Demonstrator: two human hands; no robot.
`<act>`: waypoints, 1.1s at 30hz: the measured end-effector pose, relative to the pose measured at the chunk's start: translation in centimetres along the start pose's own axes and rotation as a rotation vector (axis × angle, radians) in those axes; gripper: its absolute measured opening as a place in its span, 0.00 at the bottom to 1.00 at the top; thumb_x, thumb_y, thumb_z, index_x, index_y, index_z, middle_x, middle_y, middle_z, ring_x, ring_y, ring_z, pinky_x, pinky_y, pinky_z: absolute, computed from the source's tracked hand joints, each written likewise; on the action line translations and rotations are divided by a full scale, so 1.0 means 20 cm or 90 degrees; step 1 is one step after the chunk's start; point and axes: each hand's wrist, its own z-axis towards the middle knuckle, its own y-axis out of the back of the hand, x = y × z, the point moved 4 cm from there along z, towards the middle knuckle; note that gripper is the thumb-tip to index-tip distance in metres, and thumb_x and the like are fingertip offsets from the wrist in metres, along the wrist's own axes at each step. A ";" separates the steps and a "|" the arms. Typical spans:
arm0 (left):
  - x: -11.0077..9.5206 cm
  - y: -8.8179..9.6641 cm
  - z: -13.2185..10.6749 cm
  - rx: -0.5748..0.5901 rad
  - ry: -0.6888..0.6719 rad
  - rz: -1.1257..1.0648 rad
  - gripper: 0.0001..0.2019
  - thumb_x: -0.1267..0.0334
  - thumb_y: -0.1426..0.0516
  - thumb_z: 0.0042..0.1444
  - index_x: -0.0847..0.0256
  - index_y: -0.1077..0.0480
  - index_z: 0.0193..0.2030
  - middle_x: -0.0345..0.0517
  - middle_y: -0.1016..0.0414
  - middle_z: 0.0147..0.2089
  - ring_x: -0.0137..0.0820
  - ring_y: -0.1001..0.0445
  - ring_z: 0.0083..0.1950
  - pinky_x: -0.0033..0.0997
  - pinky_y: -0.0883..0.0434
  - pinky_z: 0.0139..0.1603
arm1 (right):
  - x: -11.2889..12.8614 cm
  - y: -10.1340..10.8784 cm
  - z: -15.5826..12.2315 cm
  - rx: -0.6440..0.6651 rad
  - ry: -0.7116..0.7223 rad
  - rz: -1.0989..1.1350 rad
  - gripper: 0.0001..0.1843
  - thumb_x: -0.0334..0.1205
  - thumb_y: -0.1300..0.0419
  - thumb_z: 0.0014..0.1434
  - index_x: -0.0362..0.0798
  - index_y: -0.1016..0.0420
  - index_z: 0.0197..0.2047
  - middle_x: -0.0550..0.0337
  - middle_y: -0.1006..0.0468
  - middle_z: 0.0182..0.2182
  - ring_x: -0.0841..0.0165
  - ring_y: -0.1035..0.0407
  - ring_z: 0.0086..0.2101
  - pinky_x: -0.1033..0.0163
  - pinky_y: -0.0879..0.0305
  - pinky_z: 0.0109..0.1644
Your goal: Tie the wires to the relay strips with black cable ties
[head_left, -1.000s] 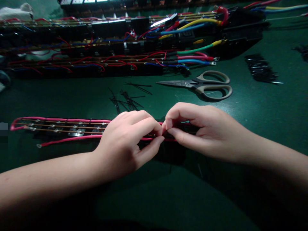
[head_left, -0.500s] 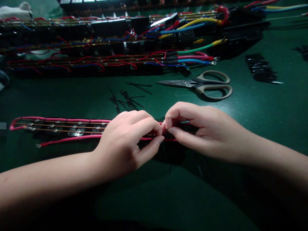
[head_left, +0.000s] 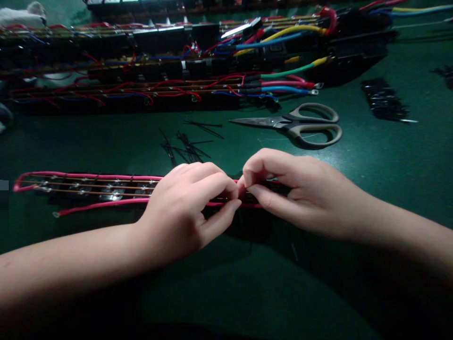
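Observation:
A long black strip assembly [head_left: 113, 192] with copper-coloured rods lies across the bench. A red cable [head_left: 106, 205] with a ring terminal at its left end runs along it and loops at the far left. Over the strip's middle, my left hand [head_left: 187, 198] is closed, thumb and fingers pinched by the cable. My right hand [head_left: 297, 189] faces it, its thumb and forefinger pinched together close to the left fingertips. Whatever small thing sits between the fingertips is hidden. Just beyond the strip lie loose black cable ties [head_left: 189, 146].
Scissors [head_left: 283, 123] with grey-beige handles lie beyond my right hand. A bundle of black cable ties [head_left: 384, 101] is at the right. Across the back stretch several wired black assemblies [head_left: 159, 101] with red, blue, yellow and green cables. The bench top [head_left: 116, 141] is green.
Almost nothing differs. Both hands keep the same pinched pose over the strip, with only a very slight shift of the right hand.

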 end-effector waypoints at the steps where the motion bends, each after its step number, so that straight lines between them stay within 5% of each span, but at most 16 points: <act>1: 0.00 0.00 0.00 0.001 0.000 0.000 0.04 0.68 0.43 0.64 0.60 0.28 0.38 0.43 0.23 0.39 0.32 0.26 0.39 0.34 0.32 0.40 | 0.00 0.00 0.00 -0.001 0.003 0.001 0.03 0.30 0.44 0.63 0.45 0.29 0.39 0.62 0.22 0.33 0.73 0.28 0.31 0.70 0.34 0.33; 20: 0.00 0.00 -0.01 -0.013 -0.016 0.004 0.02 0.67 0.42 0.63 0.60 0.27 0.39 0.43 0.22 0.40 0.33 0.24 0.40 0.34 0.31 0.41 | -0.01 0.00 -0.01 -0.024 0.006 0.049 0.06 0.28 0.41 0.59 0.47 0.27 0.39 0.63 0.21 0.32 0.71 0.26 0.31 0.67 0.32 0.32; 33: -0.03 0.00 -0.04 -0.061 -0.153 0.077 0.03 0.70 0.42 0.64 0.58 0.30 0.40 0.41 0.20 0.37 0.32 0.26 0.36 0.37 0.35 0.38 | 0.02 -0.03 -0.02 -0.009 0.129 -0.137 0.04 0.31 0.35 0.56 0.44 0.25 0.37 0.57 0.26 0.33 0.65 0.34 0.36 0.60 0.38 0.42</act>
